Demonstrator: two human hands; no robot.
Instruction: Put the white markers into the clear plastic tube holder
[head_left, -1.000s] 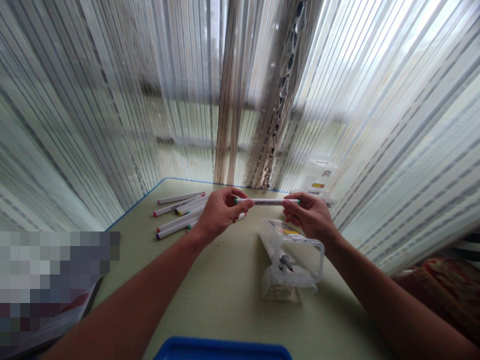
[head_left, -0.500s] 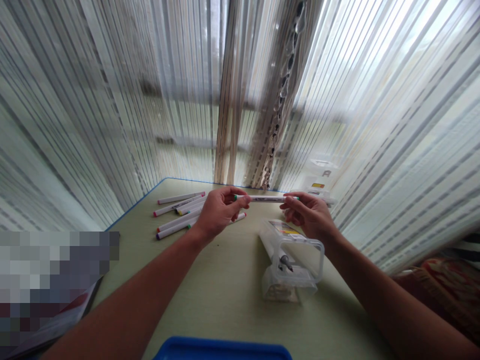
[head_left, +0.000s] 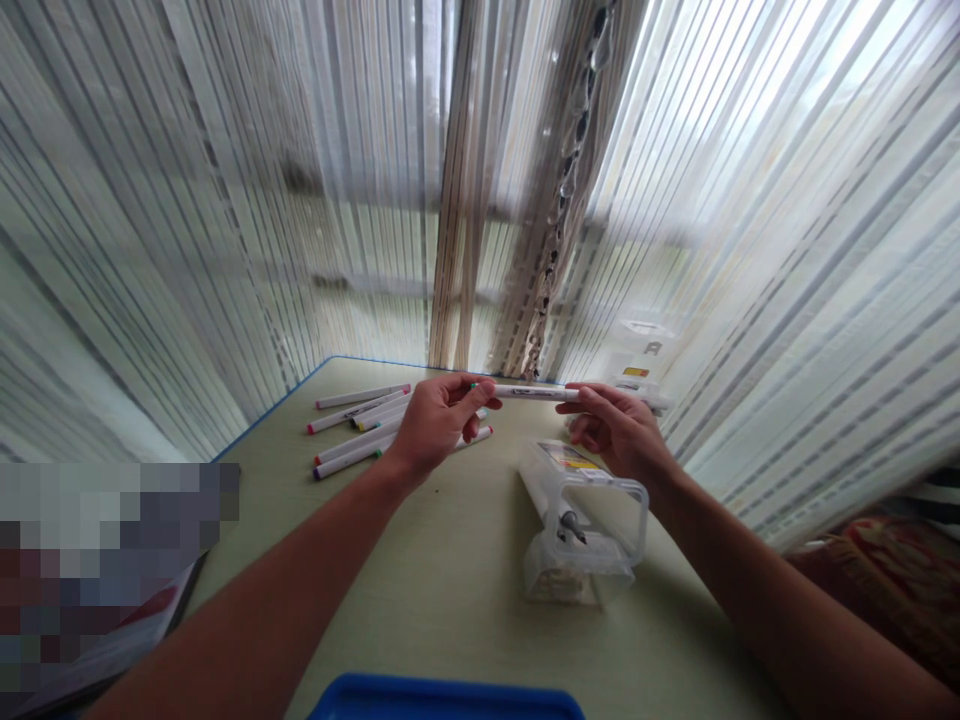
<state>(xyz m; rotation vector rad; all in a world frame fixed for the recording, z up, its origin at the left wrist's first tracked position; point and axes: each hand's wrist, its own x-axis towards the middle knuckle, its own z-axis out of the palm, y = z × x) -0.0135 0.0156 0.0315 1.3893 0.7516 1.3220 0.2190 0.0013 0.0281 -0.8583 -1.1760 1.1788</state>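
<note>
A white marker point(head_left: 534, 393) with a green end is held level above the far part of the table. My left hand point(head_left: 442, 415) pinches its left end, where a bit of green shows. The fingers of my right hand point(head_left: 615, 422) close on its right end and hide the tip. Below my right hand lies a clear plastic case point(head_left: 544, 480), open toward me, with grey-tipped markers point(head_left: 572, 526) inside. Beside my left hand several white markers point(head_left: 352, 461) with coloured ends lie in a loose pile, partly hidden by that hand.
Another clear plastic container point(head_left: 636, 372) stands at the back right by the string curtain point(head_left: 495, 200). The rim of a blue tray point(head_left: 450, 695) shows at the near edge of the pale green table point(head_left: 420, 590). A patterned red cloth point(head_left: 885, 580) lies at the right.
The marker has turned slightly between my fingers and its right end is now covered by my right hand, where green showed before. The case and the pile have stayed put.
</note>
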